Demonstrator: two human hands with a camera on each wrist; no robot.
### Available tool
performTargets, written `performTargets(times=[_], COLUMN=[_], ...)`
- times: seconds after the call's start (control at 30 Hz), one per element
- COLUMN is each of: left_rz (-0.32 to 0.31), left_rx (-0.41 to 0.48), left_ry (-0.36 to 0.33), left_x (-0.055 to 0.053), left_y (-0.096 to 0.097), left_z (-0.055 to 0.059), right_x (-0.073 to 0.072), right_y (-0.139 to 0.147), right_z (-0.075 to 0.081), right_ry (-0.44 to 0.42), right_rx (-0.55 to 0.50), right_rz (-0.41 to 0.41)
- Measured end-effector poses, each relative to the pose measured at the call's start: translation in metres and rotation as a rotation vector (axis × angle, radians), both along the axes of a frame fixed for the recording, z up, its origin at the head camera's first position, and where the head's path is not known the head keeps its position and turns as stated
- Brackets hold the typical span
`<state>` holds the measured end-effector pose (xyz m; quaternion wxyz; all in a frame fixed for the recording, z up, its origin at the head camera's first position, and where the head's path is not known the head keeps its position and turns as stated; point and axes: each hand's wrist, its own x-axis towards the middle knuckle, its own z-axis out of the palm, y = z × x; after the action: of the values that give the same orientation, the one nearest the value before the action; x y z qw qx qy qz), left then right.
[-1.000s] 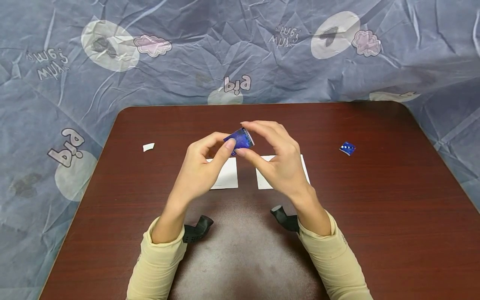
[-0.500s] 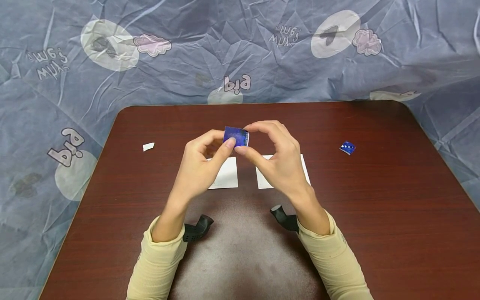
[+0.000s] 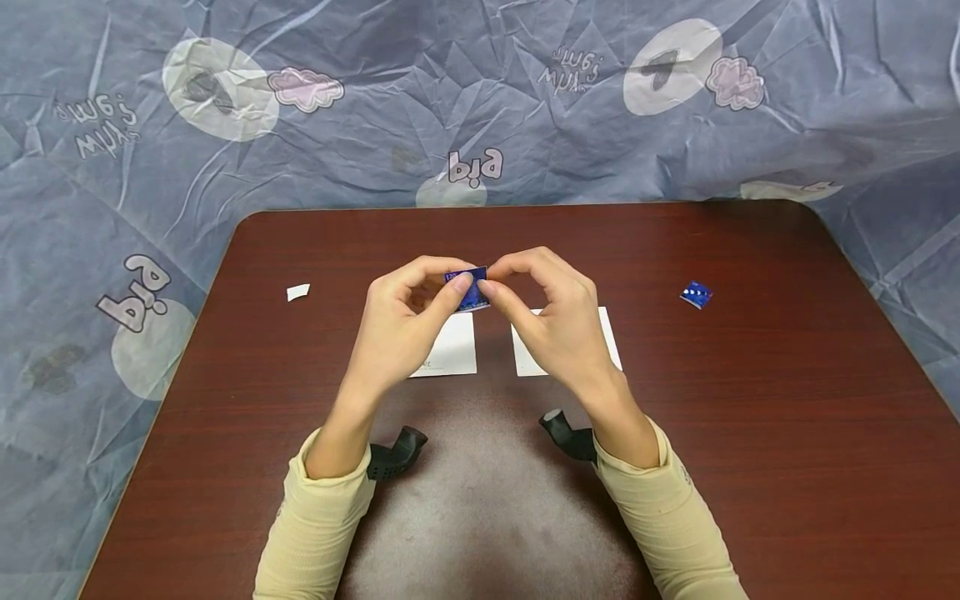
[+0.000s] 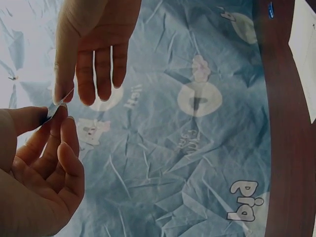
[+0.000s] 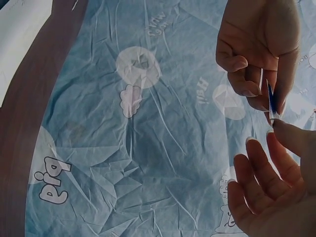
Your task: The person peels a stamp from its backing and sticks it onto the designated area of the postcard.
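A small blue stamp-like paper [image 3: 474, 293], with "120" printed in one corner, is held up above the table between both hands. My left hand [image 3: 405, 321] pinches its left part between thumb and fingers, the thumb lying over the printed face. At the opposite edge, the thumb and index fingertip of my right hand [image 3: 558, 317] pinch the border. The right wrist view shows the blue paper [image 5: 271, 101] nearly edge-on, its lower end between the right fingertips. Two white cards [image 3: 453, 346] lie below the hands, partly hidden by them.
A second blue stamp-like paper [image 3: 696, 294] lies at the table's right side. Toward the left is a small, slightly curled white paper piece [image 3: 297, 292]. Behind the brown table [image 3: 787, 400] hangs a blue patterned cloth [image 3: 525, 108].
The blue paper has been turned, so the "120" corner now shows at its upper left. The right fingertips have closed together at its right edge.
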<state>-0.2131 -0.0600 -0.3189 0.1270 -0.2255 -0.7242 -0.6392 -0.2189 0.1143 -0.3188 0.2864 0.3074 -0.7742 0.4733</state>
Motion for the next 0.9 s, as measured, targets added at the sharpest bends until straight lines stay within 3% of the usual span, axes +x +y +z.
performTargets(times=[0.17, 0.47, 0.6, 0.9], left_rz=[-0.019, -0.050, -0.055, -0.002], left_rx=[-0.005, -0.025, -0.059, -0.205], left_ry=[0.006, -0.026, -0.037, -0.043], left_x=[-0.002, -0.007, -0.007, -0.009], left_y=[0.000, -0.001, -0.004, -0.012], left_z=[0.001, -0.006, -0.009, -0.022], right_x=[-0.001, -0.004, -0.007, -0.014], right_y=[0.000, 0.001, 0.002, -0.001], right_z=[0.001, -0.004, -0.008, -0.020], right_ry=[-0.050, -0.239, -0.303, -0.461], right_rx=[-0.022, -0.071, -0.076, -0.039], right_rz=[0.025, 0.044, 0.046, 0.073])
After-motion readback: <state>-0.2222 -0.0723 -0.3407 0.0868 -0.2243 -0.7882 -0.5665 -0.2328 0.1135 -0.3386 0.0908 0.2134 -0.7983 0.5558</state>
